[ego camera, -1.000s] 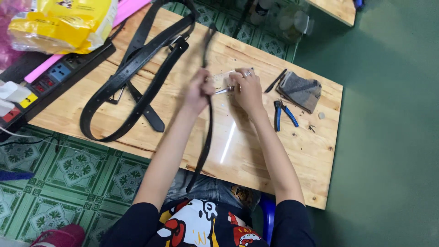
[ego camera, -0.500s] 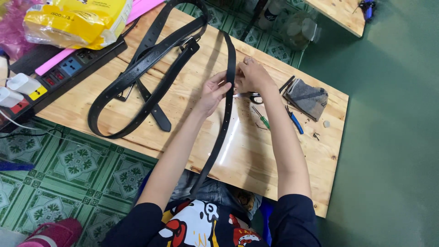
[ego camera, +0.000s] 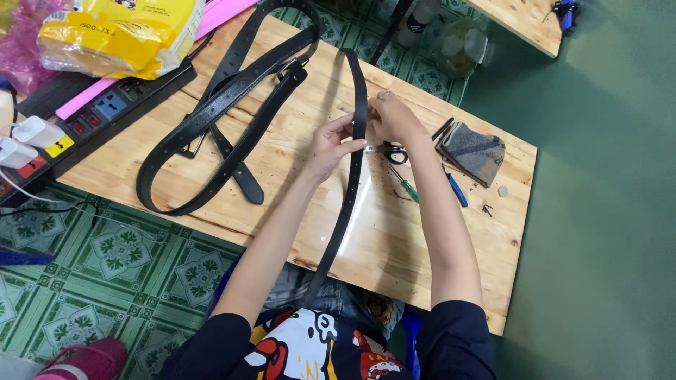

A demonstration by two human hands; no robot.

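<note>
- From my remote seat I see both hands meeting on one black belt strap (ego camera: 350, 184) near the middle of the wooden tabletop (ego camera: 296, 127).
- The strap's long axis runs away from the body: its far end lies flat on the wood up near the tabletop's far edge, and its near end hangs over the front edge down toward the lap.
- The left hand (ego camera: 329, 146) comes at the strap from the left side, thumb and fingers closed on its edge in a pinch.
- The right hand (ego camera: 389, 118) sits just beyond it on the right side of the strap, fingers curled and pressing on the same stretch; I cannot tell what lies under its fingertips.
- The two hands are almost touching each other, so neither is clearly nearer to the strap.
- The strap looks like smooth, matte leather, narrow and flat, with a row of small punched holes on the near part.
- Just right of the hands lie scissors (ego camera: 391, 151) with dark handles and a green-handled screwdriver (ego camera: 406, 187); further right, a blue-handled tool (ego camera: 456, 190) and a folded grey cloth (ego camera: 473, 150).
- Well to the left lies a loop of wider black belts (ego camera: 225, 105), punched with holes too, with a metal buckle.
- The wood is pale, knotty pine with a glossy patch near the front.
</note>
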